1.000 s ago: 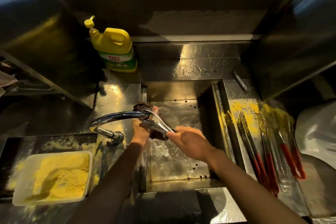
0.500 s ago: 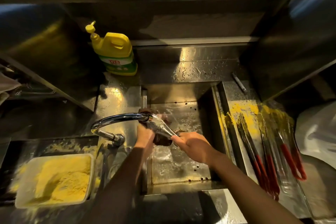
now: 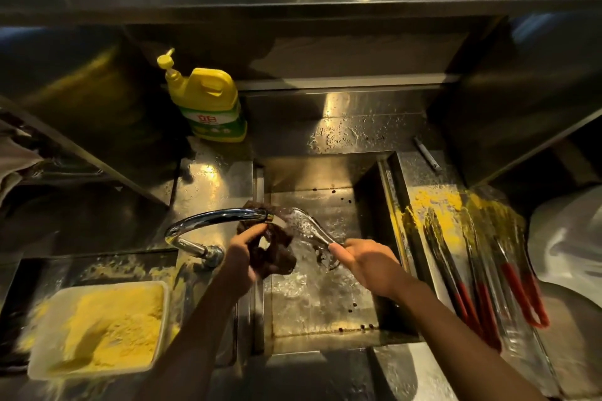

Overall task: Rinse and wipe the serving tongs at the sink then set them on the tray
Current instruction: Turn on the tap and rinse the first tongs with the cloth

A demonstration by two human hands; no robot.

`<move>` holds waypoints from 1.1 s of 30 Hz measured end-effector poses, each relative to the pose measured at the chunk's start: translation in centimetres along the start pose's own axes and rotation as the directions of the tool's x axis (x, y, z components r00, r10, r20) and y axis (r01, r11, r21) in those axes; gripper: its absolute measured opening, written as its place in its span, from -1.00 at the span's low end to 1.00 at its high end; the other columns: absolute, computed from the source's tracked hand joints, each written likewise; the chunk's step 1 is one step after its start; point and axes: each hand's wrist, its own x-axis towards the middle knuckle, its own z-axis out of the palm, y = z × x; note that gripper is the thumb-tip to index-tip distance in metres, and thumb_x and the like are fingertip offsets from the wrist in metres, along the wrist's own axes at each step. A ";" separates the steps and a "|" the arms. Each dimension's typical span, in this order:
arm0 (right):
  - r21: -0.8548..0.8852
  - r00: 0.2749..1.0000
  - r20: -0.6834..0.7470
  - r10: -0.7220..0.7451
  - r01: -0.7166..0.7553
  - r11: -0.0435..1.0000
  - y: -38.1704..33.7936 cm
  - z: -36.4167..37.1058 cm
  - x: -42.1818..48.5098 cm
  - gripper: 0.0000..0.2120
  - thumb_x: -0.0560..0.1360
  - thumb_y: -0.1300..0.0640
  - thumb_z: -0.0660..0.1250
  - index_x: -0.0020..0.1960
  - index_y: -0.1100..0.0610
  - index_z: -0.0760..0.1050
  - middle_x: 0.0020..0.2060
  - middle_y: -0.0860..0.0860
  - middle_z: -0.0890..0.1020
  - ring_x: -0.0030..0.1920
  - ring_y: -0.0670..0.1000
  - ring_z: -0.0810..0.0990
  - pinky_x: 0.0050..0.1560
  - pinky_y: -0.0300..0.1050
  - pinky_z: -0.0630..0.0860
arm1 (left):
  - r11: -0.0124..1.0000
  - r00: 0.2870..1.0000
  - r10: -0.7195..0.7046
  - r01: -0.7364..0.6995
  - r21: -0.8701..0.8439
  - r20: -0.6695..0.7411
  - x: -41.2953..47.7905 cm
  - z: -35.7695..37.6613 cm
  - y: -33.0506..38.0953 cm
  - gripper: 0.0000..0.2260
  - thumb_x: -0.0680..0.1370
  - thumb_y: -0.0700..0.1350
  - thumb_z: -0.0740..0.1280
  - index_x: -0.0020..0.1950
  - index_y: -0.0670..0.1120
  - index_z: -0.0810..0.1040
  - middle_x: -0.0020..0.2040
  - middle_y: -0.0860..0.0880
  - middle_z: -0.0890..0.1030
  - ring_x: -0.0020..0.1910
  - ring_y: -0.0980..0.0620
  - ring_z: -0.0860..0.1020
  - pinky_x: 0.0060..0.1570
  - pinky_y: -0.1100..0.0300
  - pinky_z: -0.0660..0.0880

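**Tongs under tap, over sink**

Near L: white tub (image 3: 97, 332) of yellow powder on counter. L hand (image 3: 241, 259) has fingers curled, gripping a bunched dark cloth (image 3: 277, 254). R hand (image 3: 365, 262) has fingers + thumb wrapped round handle end of serving tongs (image 3: 309, 228). Tongs held above sink (image 3: 325, 309) basin, head up under faucet (image 3: 215, 216) spout, water splashing on it. Cloth just beside tong head; contact can't tell. R of sink: tray (image 3: 514, 345) dusted yellow, w/ red-handled tongs (image 3: 518, 290) lying lengthwise. Far back ledge: yellow soap bottle (image 3: 208, 101), upright.
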 end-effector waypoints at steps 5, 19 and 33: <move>0.106 0.999 -0.004 0.034 -0.033 0.994 -2.7 1.2 1.3 -0.43 0.59 -0.35 -0.02 -0.15 0.08 0.50 -0.24 0.03 0.57 -0.21 0.05 0.53 -0.13 -0.02 0.43 | 0.994 0.999 0.038 -0.035 -0.107 0.024 -1.1 1.7 0.0 -0.75 0.59 -0.13 0.19 -0.08 -0.14 0.66 -0.12 -0.15 0.69 -0.09 -0.13 0.66 -0.05 -0.08 0.60; 0.038 0.994 -0.051 -0.093 0.095 0.995 -3.5 4.0 0.1 -0.20 0.47 -0.50 -0.31 -0.19 0.06 0.47 -0.31 -0.08 0.40 -0.31 -0.13 0.40 -0.25 -0.12 0.26 | 0.998 0.997 -0.055 0.055 0.004 0.050 -0.4 0.7 -0.6 -0.60 0.44 0.03 0.36 0.14 -0.23 0.57 0.07 -0.26 0.61 0.05 -0.21 0.59 0.08 -0.08 0.54; -0.063 0.999 0.017 -0.047 0.048 0.997 -2.4 1.0 2.1 -0.29 0.49 -0.50 -0.10 -0.14 0.02 0.57 -0.17 0.00 0.62 -0.12 0.06 0.59 -0.11 -0.04 0.46 | 0.983 0.985 0.104 -0.082 0.163 -0.134 0.9 1.1 -1.0 -0.40 0.30 0.06 0.63 0.22 -0.19 0.57 0.09 -0.23 0.67 0.05 -0.28 0.66 0.03 -0.26 0.59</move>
